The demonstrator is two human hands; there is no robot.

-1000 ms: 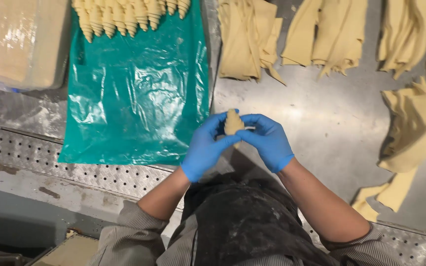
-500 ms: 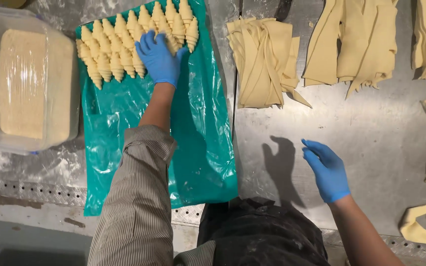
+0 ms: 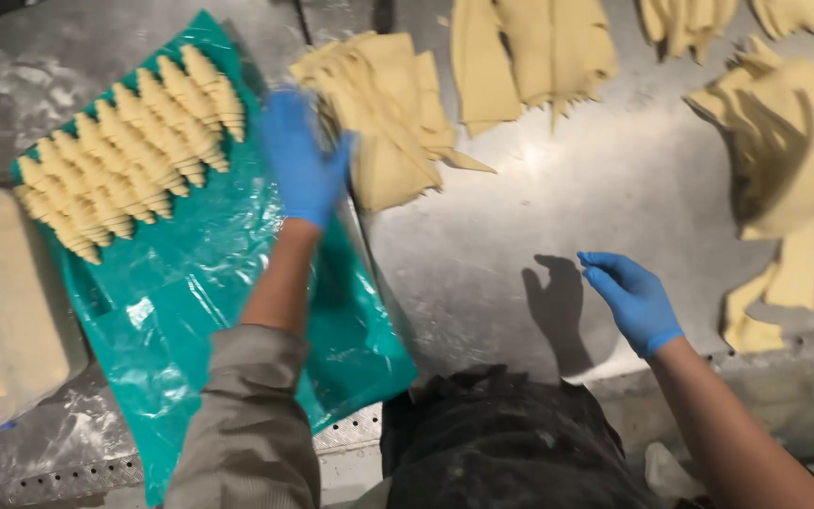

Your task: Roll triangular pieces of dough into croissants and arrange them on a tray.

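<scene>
Reaching left hand (image 3: 305, 165), blurred, fingers spread, onto stack of cut dough triangles (image 3: 383, 118) just right of it; right hand (image 3: 635, 300) open, well apart, empty over tabletop (image 3: 558, 198).

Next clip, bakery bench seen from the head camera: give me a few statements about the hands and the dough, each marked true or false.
1. Both hands wear blue gloves. True: left hand, right hand.
2. The rolled dough pieces lie on a green plastic sheet. True.
3. The right hand holds a strip of dough. False: it hovers open and empty over the bare metal table.
4. The left hand rests on the rolled pieces. False: it is at the stack of cut dough triangles beside the sheet.
5. The rolled pieces are scattered loosely. False: they lie in neat rows.
</scene>
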